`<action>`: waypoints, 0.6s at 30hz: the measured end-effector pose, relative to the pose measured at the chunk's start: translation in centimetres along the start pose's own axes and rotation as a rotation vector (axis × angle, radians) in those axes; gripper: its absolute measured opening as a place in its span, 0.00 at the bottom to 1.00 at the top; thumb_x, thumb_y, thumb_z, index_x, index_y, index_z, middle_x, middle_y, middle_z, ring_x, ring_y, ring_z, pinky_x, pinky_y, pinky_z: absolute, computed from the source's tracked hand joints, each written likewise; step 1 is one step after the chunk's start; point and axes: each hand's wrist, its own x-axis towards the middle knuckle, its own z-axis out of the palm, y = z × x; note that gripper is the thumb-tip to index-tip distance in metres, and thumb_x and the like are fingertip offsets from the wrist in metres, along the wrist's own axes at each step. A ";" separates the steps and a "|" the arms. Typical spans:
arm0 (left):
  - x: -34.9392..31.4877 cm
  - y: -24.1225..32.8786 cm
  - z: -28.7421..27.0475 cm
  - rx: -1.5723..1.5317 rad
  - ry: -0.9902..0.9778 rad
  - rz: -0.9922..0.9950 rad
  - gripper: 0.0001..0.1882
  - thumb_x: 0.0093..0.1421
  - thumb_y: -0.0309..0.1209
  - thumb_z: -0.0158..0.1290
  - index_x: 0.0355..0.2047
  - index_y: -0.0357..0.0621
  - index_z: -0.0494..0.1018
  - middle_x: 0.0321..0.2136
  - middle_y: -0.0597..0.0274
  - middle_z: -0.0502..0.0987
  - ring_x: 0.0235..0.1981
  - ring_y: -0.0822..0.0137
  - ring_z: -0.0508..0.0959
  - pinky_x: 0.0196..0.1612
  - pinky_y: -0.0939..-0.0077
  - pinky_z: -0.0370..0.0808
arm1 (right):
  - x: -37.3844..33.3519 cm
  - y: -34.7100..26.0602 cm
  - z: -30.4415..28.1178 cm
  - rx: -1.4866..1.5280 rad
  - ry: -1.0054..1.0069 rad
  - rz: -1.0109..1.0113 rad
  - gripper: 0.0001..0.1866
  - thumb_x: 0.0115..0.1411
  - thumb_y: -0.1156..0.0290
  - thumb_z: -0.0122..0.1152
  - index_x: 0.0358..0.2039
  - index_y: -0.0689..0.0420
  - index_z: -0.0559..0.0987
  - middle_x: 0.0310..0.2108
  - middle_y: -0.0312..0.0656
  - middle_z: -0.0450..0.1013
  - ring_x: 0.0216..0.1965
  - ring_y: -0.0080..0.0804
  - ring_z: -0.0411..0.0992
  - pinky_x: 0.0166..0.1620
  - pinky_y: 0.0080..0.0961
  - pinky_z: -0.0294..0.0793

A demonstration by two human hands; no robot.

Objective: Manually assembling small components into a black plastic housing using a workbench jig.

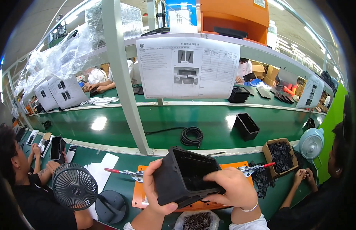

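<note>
A: Where is the box?

B: The black box is low, at six o'clock, held tilted with its mouth showing. Behind and below it is an orange plate; whether the two touch, I cannot tell.

A: And the hands?

B: The left hand wraps the box's nine o'clock end, gripping it between fingers and thumb. The right hand comes in from five o'clock, its fingertips inside the mouth and its thumb by the near rim. I cannot tell whether it pinches anything (the fingers hide whatever might be there).

A: What else is close?

B: A red-handled left clamp at seven o'clock and a matching right clamp at four. A clear bag of small dark pieces sits at the bottom edge, six o'clock. Loose black parts spread at four o'clock, just beside a carton of more.

A: What could go wrong?

B: As I judge it, the box could slip and knock the plate if the left grip loosened, since that hand seems to bear most of the weight. A low swing toward six could spill the bag; a wide one could catch a clamp handle. Pressing hard inside might scuff the wall.
</note>
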 end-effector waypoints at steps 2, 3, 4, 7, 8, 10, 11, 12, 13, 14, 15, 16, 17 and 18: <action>0.4 -0.5 -0.4 0.076 -0.066 0.050 0.50 0.36 0.40 0.69 0.57 0.35 0.58 0.52 0.46 0.62 0.53 0.55 0.66 0.57 0.63 0.63 | -0.9 1.5 1.2 0.069 0.060 -0.066 0.15 0.45 0.64 0.71 0.31 0.57 0.78 0.24 0.39 0.75 0.28 0.40 0.73 0.35 0.32 0.69; 0.7 -0.7 -0.8 0.157 -0.126 0.101 0.48 0.37 0.40 0.68 0.57 0.35 0.59 0.52 0.46 0.62 0.53 0.55 0.66 0.57 0.63 0.63 | -1.2 2.0 1.6 0.094 0.060 -0.049 0.13 0.43 0.68 0.71 0.29 0.56 0.78 0.22 0.39 0.73 0.26 0.39 0.72 0.33 0.31 0.68; 0.8 -0.7 -1.2 0.238 -0.187 0.148 0.47 0.38 0.40 0.68 0.56 0.36 0.59 0.52 0.47 0.62 0.54 0.55 0.66 0.58 0.63 0.62 | -1.5 2.2 1.9 0.121 0.061 -0.031 0.12 0.41 0.72 0.71 0.27 0.55 0.79 0.20 0.39 0.72 0.24 0.38 0.70 0.31 0.30 0.67; 1.6 -0.3 -1.7 0.415 -0.161 0.232 0.40 0.41 0.39 0.65 0.54 0.37 0.62 0.52 0.46 0.63 0.54 0.53 0.67 0.57 0.62 0.62 | -2.0 2.2 2.3 0.106 0.096 -0.029 0.09 0.41 0.73 0.69 0.26 0.55 0.78 0.18 0.36 0.70 0.23 0.37 0.70 0.31 0.29 0.67; 1.7 0.0 -2.0 0.412 -0.167 0.230 0.40 0.41 0.39 0.65 0.54 0.37 0.62 0.52 0.46 0.63 0.54 0.53 0.67 0.57 0.62 0.62 | -2.2 2.1 2.5 0.104 0.101 -0.025 0.09 0.41 0.73 0.69 0.26 0.55 0.78 0.18 0.36 0.70 0.23 0.37 0.70 0.31 0.29 0.67; 1.9 1.0 -2.4 0.570 -0.110 0.304 0.34 0.45 0.37 0.62 0.51 0.38 0.65 0.51 0.45 0.64 0.53 0.53 0.67 0.57 0.62 0.63 | -2.7 2.0 2.9 -0.100 0.061 -0.052 0.08 0.43 0.73 0.67 0.25 0.55 0.78 0.17 0.34 0.70 0.21 0.35 0.70 0.32 0.28 0.68; 1.9 1.4 -2.2 0.603 -0.096 0.294 0.29 0.46 0.36 0.61 0.48 0.37 0.67 0.49 0.44 0.66 0.52 0.53 0.68 0.55 0.63 0.64 | -3.0 2.3 3.6 -0.142 0.047 -0.059 0.07 0.44 0.71 0.65 0.24 0.54 0.77 0.17 0.34 0.69 0.22 0.33 0.70 0.31 0.27 0.67; 1.8 1.5 -2.4 0.599 -0.102 0.294 0.29 0.46 0.36 0.61 0.48 0.37 0.67 0.49 0.44 0.66 0.52 0.53 0.68 0.55 0.63 0.64 | -3.1 2.5 4.0 -0.144 0.053 -0.055 0.07 0.44 0.71 0.65 0.24 0.54 0.77 0.17 0.34 0.69 0.22 0.33 0.70 0.31 0.27 0.67; 1.6 1.7 -2.6 0.641 -0.169 0.241 0.27 0.46 0.36 0.61 0.46 0.37 0.69 0.47 0.44 0.68 0.50 0.53 0.70 0.53 0.64 0.66 | -3.1 2.5 4.4 -0.199 -0.026 -0.058 0.06 0.44 0.71 0.64 0.24 0.53 0.76 0.17 0.34 0.69 0.22 0.33 0.70 0.31 0.27 0.67; 1.6 1.9 -2.5 0.683 -0.236 0.187 0.25 0.46 0.35 0.61 0.44 0.37 0.70 0.45 0.44 0.71 0.48 0.53 0.72 0.51 0.65 0.68 | -3.1 2.6 4.8 -0.254 -0.105 -0.062 0.06 0.44 0.71 0.64 0.24 0.53 0.76 0.17 0.34 0.68 0.22 0.32 0.71 0.30 0.27 0.66; 1.7 1.8 -2.1 0.714 -0.305 0.182 0.23 0.45 0.33 0.62 0.41 0.36 0.72 0.41 0.46 0.74 0.43 0.55 0.75 0.46 0.66 0.71 | -3.2 2.7 5.3 -0.280 -0.157 -0.077 0.05 0.45 0.70 0.62 0.24 0.52 0.75 0.17 0.33 0.68 0.22 0.31 0.71 0.29 0.27 0.65; 1.9 2.1 -1.5 0.761 -0.400 0.153 0.22 0.44 0.31 0.63 0.41 0.37 0.73 0.40 0.49 0.76 0.40 0.56 0.76 0.43 0.67 0.73 | -3.2 2.5 5.6 -0.280 -0.153 -0.077 0.05 0.45 0.70 0.62 0.24 0.52 0.75 0.17 0.33 0.68 0.22 0.31 0.71 0.29 0.27 0.65; 1.9 1.9 -1.2 0.815 -0.503 0.136 0.22 0.45 0.32 0.64 0.40 0.38 0.73 0.40 0.51 0.76 0.40 0.55 0.76 0.43 0.66 0.72 | -3.3 2.2 5.7 -0.283 -0.142 -0.076 0.05 0.46 0.69 0.62 0.23 0.52 0.75 0.17 0.33 0.68 0.23 0.31 0.72 0.29 0.27 0.65; 1.9 1.6 -1.0 0.867 -0.606 0.118 0.22 0.45 0.32 0.64 0.40 0.39 0.74 0.39 0.53 0.76 0.40 0.55 0.76 0.44 0.65 0.72 | -3.3 2.1 5.8 -0.286 -0.132 -0.074 0.05 0.46 0.68 0.62 0.23 0.52 0.75 0.17 0.34 0.68 0.23 0.31 0.72 0.30 0.27 0.66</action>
